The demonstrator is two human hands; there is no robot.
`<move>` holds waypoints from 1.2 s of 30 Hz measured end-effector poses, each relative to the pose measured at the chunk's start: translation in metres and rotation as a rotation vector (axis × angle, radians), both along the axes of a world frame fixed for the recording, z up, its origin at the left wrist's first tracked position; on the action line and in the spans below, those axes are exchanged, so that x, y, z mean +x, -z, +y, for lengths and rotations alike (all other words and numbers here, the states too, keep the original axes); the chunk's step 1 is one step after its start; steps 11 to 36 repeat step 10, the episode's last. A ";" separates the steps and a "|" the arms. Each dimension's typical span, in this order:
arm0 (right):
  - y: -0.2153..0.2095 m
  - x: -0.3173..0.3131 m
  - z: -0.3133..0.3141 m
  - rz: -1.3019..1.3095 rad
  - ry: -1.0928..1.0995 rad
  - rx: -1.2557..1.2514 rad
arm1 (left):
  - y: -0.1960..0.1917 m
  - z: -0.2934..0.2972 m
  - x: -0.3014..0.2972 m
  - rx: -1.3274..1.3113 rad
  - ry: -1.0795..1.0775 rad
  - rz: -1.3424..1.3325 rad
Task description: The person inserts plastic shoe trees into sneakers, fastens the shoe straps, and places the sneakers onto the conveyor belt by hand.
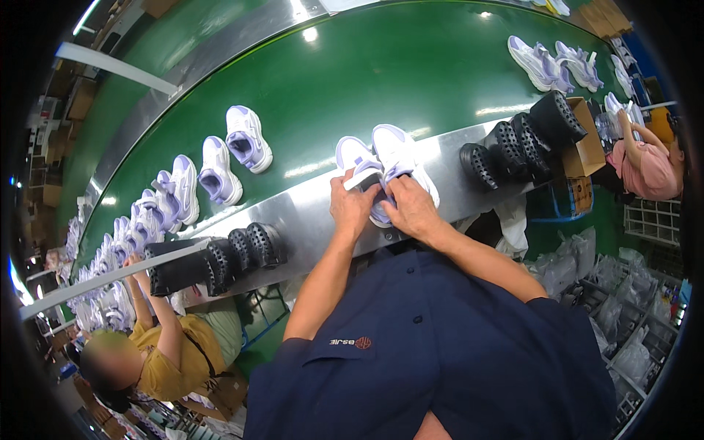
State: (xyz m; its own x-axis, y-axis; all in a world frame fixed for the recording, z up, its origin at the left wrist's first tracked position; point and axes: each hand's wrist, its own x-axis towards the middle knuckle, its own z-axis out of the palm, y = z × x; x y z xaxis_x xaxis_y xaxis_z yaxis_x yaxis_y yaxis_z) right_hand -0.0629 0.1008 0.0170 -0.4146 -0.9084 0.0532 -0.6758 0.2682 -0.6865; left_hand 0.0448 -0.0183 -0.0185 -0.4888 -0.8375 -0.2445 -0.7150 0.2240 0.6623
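Two white and lilac sneakers stand side by side in front of me at the metal edge of the bench, toes pointing away. My left hand (352, 205) grips the collar and tongue area of the left sneaker (352, 152), thumb at the shoe's opening. Bent inward, my right hand (412, 209) has its fingers closed at the same opening, on the side facing the right sneaker (394, 143). Part of the left sneaker's heel is covered by my hands, and the right hand's fingertips are partly hidden inside it.
A green conveyor belt (411, 66) runs beyond the metal ledge (301, 213). More sneakers (249, 139) line it at left and far right. Black perforated forms (506, 150) stand on both sides of me. Co-workers sit at left (183, 345) and far right (649, 169).
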 end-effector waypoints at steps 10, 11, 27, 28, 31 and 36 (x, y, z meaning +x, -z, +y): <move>0.005 -0.011 0.001 -0.090 0.151 0.054 | 0.000 0.004 -0.013 -0.067 0.002 0.104; 0.005 -0.011 0.001 -0.090 0.151 0.054 | 0.000 0.004 -0.013 -0.067 0.002 0.104; 0.005 -0.011 0.001 -0.090 0.151 0.054 | 0.000 0.004 -0.013 -0.067 0.002 0.104; 0.005 -0.011 0.001 -0.090 0.151 0.054 | 0.000 0.004 -0.013 -0.067 0.002 0.104; 0.005 -0.011 0.001 -0.090 0.151 0.054 | 0.000 0.004 -0.013 -0.067 0.002 0.104; 0.005 -0.011 0.001 -0.090 0.151 0.054 | 0.000 0.004 -0.013 -0.067 0.002 0.104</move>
